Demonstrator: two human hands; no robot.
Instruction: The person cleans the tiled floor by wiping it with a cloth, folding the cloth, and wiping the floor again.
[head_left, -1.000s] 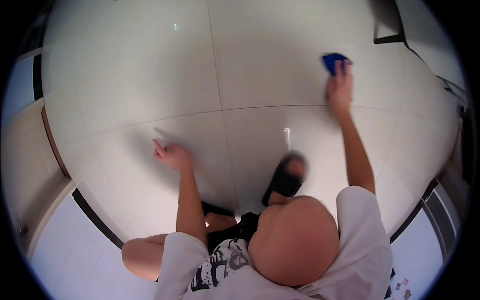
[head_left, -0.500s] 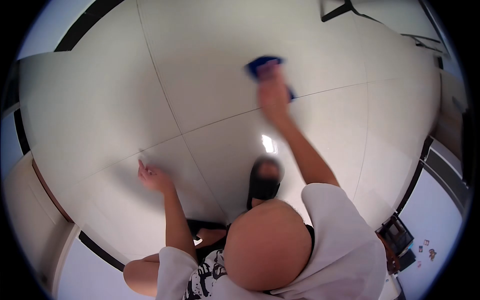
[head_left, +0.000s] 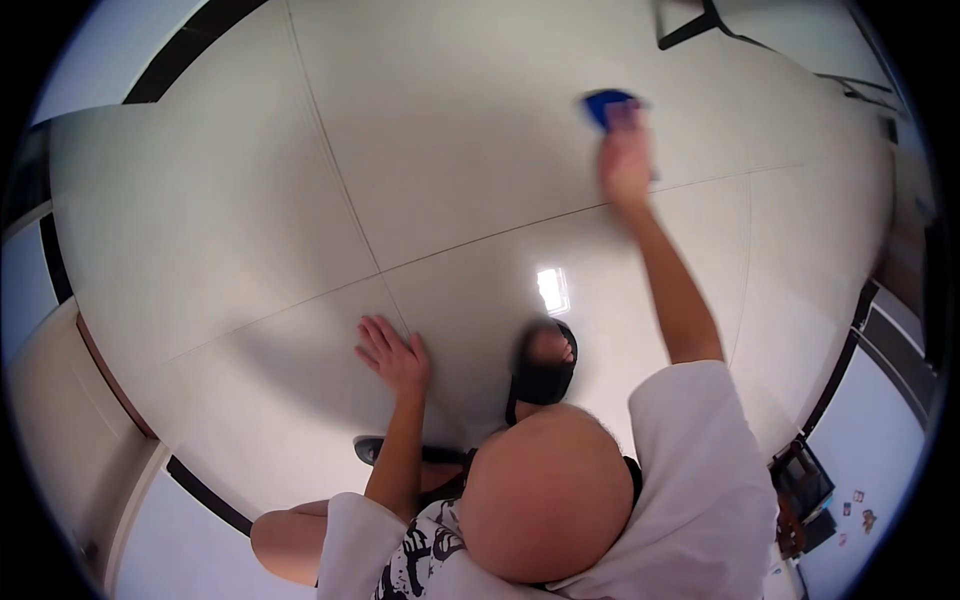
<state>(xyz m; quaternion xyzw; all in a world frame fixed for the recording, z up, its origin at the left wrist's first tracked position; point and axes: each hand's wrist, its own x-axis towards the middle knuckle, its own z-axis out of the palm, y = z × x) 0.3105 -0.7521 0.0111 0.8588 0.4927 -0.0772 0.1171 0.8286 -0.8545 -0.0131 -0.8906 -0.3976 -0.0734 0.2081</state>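
Observation:
My right hand (head_left: 626, 165) is stretched far forward over the pale tiled floor (head_left: 470, 160), pressing on a dark blue cloth (head_left: 606, 104). The cloth shows past the fingertips, and the hand covers the rest of it; both are blurred by motion. Nearer to me on the left, my left hand (head_left: 396, 356) has its fingers spread, palm down, with nothing in it. Whether it touches the floor I cannot tell. Between the arms, a foot in a black slipper (head_left: 543, 380) stands on the tiles.
Dark legs of a piece of furniture (head_left: 690, 28) stand at the far right. White walls with black skirting (head_left: 205, 495) border the floor on both sides. A brown-edged doorway (head_left: 115, 375) is at left. A dark item (head_left: 803, 475) stands by the right wall.
My right hand and the blue cloth have slid to the right and slightly forward. My left hand has moved right, its fingers now spread out.

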